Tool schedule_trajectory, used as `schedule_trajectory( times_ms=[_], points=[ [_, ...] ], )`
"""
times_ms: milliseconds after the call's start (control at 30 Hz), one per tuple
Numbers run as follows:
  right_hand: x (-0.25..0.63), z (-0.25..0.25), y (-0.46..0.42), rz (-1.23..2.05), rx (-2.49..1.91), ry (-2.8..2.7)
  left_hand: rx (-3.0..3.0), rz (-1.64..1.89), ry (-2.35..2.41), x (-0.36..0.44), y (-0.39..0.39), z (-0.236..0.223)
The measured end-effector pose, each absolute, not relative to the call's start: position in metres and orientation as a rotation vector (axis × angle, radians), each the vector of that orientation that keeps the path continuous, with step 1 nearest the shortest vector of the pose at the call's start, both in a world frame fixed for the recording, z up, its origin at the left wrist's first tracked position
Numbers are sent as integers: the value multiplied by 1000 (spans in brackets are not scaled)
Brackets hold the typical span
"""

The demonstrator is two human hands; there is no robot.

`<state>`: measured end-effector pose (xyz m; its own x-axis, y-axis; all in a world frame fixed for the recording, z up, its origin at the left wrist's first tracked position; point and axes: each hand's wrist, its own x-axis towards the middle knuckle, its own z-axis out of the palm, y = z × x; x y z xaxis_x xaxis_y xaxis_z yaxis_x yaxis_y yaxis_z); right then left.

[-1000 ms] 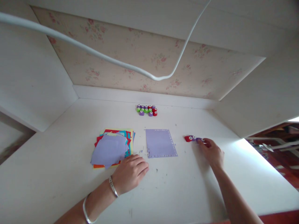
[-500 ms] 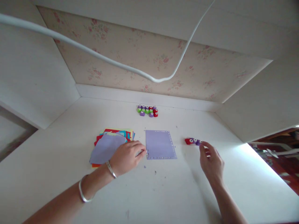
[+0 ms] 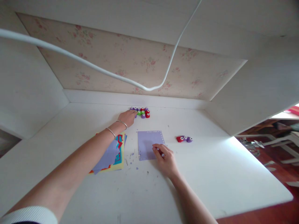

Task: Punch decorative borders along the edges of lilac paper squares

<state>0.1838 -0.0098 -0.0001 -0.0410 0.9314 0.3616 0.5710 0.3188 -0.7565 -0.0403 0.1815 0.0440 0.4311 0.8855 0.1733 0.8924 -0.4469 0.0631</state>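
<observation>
My left hand (image 3: pixel 128 118) reaches forward to a cluster of small paper punches (image 3: pixel 143 112) in red, purple and green with eye-like tops. Its stretched fingers lie over the punches at the cluster's left end and partly hide them. Whether they grip one is not visible. Over a purple sheet (image 3: pixel 147 141) with small punched holes along its edges is my right hand (image 3: pixel 165 158). Its thumb and forefinger come together, and nothing shows between them. To the right of the sheet stand a red punch (image 3: pixel 179 139) and two purple punches (image 3: pixel 189 139) in a row.
Left of the sheet, a pile of coloured paper (image 3: pixel 106 157) lies partly beneath my left forearm. Tiny paper scraps (image 3: pixel 132 154) are scattered on the white table (image 3: pixel 210 174). A white cable (image 3: pixel 93 66) hangs across the view, in front of a flowered wall panel.
My left hand has moved from the sheet's left edge forward to the punch cluster. My right hand has left the punches at right and moved left over the sheet. The view has shifted.
</observation>
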Motion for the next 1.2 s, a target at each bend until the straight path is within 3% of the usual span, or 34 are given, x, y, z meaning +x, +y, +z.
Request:
schedule_trajectory(
  times_ms=[900, 1200],
  points=[
    [192, 0, -19, 513, -1350, -1806, -2505, 47, -1685, -43, 184, 52],
    [192, -2, -20, 523, -1352, -1838, -2485, -26, -1657, -41, 134, 79]
  ],
)
